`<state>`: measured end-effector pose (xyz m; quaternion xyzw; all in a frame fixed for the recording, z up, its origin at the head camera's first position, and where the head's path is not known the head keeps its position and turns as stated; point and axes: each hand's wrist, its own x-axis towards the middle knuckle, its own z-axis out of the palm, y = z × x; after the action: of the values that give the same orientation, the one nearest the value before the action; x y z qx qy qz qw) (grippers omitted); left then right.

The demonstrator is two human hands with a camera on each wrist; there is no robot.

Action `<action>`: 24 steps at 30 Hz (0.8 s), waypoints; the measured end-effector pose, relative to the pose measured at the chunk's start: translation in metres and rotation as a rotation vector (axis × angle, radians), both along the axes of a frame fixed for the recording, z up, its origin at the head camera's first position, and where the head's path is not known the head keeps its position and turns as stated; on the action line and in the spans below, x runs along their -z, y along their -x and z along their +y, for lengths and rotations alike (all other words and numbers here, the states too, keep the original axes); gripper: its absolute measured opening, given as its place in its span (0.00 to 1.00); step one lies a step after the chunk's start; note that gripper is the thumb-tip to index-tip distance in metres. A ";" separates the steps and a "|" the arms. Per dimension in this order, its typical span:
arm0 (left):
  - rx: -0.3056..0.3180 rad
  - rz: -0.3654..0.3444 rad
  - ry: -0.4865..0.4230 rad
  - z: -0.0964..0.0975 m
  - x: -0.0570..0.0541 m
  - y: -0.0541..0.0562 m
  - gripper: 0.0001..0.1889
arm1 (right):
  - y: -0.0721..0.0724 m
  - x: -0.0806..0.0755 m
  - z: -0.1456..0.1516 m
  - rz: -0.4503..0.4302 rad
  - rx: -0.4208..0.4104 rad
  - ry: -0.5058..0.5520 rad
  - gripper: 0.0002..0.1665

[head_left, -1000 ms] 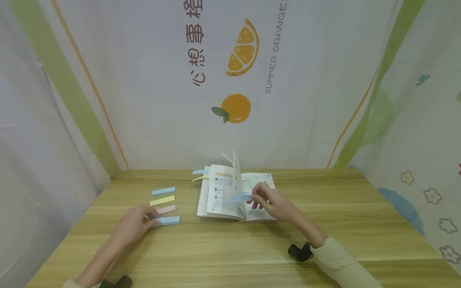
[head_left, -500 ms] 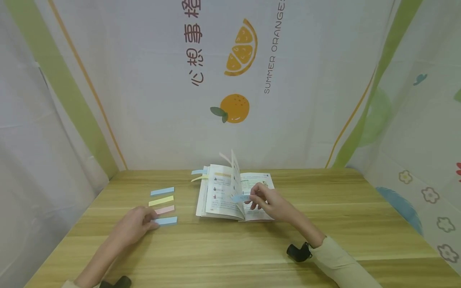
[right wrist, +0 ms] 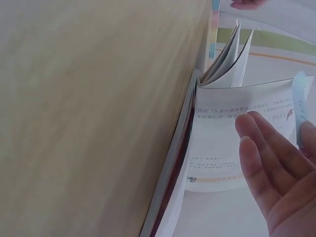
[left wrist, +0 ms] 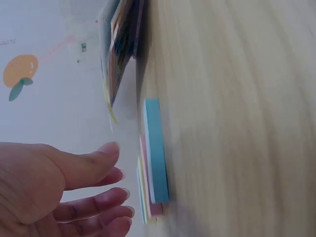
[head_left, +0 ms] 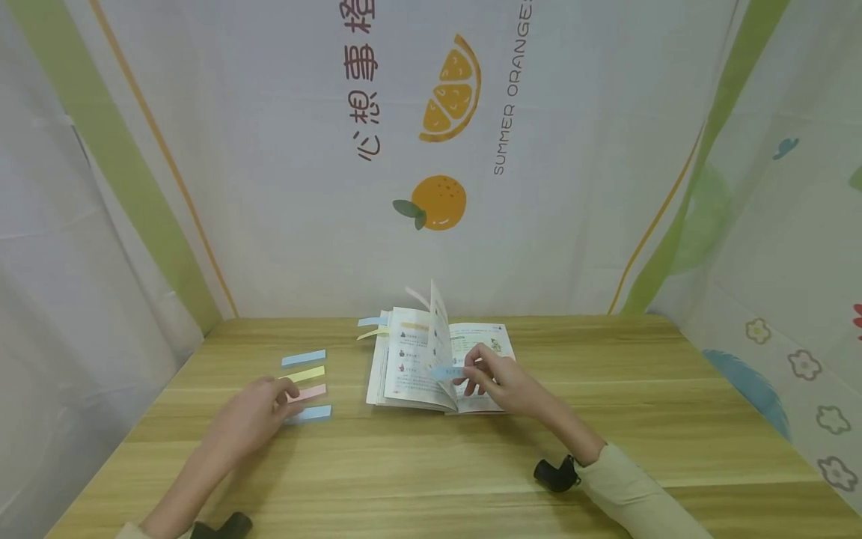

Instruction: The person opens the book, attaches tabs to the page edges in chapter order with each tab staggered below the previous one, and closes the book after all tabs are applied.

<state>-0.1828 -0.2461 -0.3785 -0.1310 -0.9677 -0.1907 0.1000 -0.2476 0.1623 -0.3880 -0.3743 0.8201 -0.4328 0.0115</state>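
An open book (head_left: 417, 367) lies on the table, one page (head_left: 438, 329) standing up from its middle. My right hand (head_left: 501, 378) pinches the end of a blue sticky tab (head_left: 444, 372) at that page's edge; the right wrist view shows the tab (right wrist: 299, 96) between thumb and finger, overlapping the page. My left hand (head_left: 252, 415) hovers over the left ends of the sticky-note pads, fingers loosely bent and holding nothing. Under and beside it are a blue pad (head_left: 315, 413), a pink pad (head_left: 313, 392) and a yellow pad (head_left: 308, 373). In the left wrist view the fingers are apart from the blue pad (left wrist: 157, 150).
Farther back lies another blue pad (head_left: 303, 358). Blue (head_left: 372, 322) and yellow tabs (head_left: 375, 332) stick out from the book's left pages, and a pink tab (head_left: 416, 296) from above. A printed curtain (head_left: 323, 247) hangs behind the wooden table (head_left: 417, 479).
My left hand has let go of the near blue pad and risen slightly above it. My right hand has shifted a little left with the blue tab, and the standing page leans farther left.
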 end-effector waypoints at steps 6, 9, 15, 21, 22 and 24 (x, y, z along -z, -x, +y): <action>0.046 0.086 -0.041 0.020 -0.006 0.001 0.09 | -0.002 -0.001 -0.005 -0.017 -0.022 0.015 0.05; 0.073 0.127 -0.066 0.033 -0.010 0.005 0.08 | -0.003 -0.001 -0.008 -0.018 -0.035 0.017 0.04; 0.114 0.187 -0.144 0.058 -0.016 0.013 0.07 | -0.002 0.001 -0.011 0.012 -0.047 0.002 0.04; 0.160 0.237 -0.215 0.083 -0.022 0.022 0.07 | -0.002 0.001 -0.013 0.004 -0.030 -0.021 0.04; 0.170 0.247 -0.221 0.086 -0.023 0.023 0.06 | -0.002 0.000 -0.013 0.001 -0.028 -0.024 0.04; 0.193 0.272 -0.237 0.094 -0.024 0.026 0.05 | -0.001 0.001 -0.014 -0.002 -0.026 -0.028 0.04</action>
<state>-0.2090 -0.1523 -0.3544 -0.2352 -0.8991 -0.2923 0.2255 -0.2463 0.1488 -0.3886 -0.3843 0.8212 -0.4213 0.0232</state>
